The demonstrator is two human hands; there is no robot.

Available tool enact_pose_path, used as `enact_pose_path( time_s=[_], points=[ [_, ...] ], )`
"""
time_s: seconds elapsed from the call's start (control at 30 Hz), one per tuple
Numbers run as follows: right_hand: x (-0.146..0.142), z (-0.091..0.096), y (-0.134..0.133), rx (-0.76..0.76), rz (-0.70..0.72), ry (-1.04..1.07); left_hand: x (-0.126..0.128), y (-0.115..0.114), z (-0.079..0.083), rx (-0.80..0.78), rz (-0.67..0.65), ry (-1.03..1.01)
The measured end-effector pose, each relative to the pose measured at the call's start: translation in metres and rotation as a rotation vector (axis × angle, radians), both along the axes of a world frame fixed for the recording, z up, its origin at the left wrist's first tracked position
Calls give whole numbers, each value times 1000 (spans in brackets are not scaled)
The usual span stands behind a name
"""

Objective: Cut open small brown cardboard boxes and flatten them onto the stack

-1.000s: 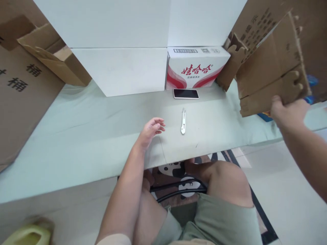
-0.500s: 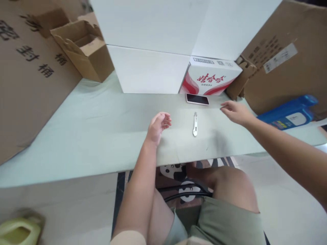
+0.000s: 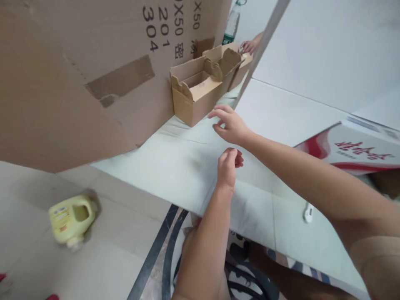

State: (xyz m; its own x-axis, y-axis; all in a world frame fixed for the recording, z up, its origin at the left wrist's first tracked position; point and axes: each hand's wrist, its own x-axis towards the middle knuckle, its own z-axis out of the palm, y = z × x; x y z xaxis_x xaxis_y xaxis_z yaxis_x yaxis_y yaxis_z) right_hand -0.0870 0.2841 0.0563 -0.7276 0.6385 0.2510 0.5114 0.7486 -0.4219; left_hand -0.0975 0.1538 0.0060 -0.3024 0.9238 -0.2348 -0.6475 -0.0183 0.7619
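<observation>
My right hand (image 3: 230,126) reaches left above the table. Its fingers are apart and hold nothing, and the fingertips are near the front corner of a small open cardboard box (image 3: 206,102), apart from it as far as I can see. Just nearer to me, my left hand (image 3: 228,166) hovers over the pale green tabletop (image 3: 175,160) with fingers curled in and nothing visible in them. A white box cutter (image 3: 308,212) lies on the table, partly hidden by my right forearm.
A big cardboard carton (image 3: 103,100) stands at the left. White panels (image 3: 268,110) and a red-and-white carton (image 3: 359,146) are at the right. Behind the small boxes are a bottle (image 3: 231,27) and another person's hand (image 3: 249,46). A yellow jug (image 3: 72,218) sits on the floor.
My view has turned to the left. My right hand has crossed over from the right side toward the small cardboard box. My left hand's fingers are curled in more.
</observation>
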Motion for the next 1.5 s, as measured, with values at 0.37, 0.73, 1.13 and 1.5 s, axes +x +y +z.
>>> enact_pose_path(
  time_s=[0.37, 0.73, 1.13, 1.5],
  points=[
    [-59, -8, 6, -157, 137, 218, -24, 0, -2, -102, 447, 170],
    [242, -5, -199, -108, -69, 457, -31, -22, 0, 219, 558, 413],
    [324, 10, -254, 166, -194, 126, 63, 18, 13, 414, -36, 366],
    [355, -67, -235, 282, -830, 753, 96, 24, -14, 504, -172, 776]
  ],
)
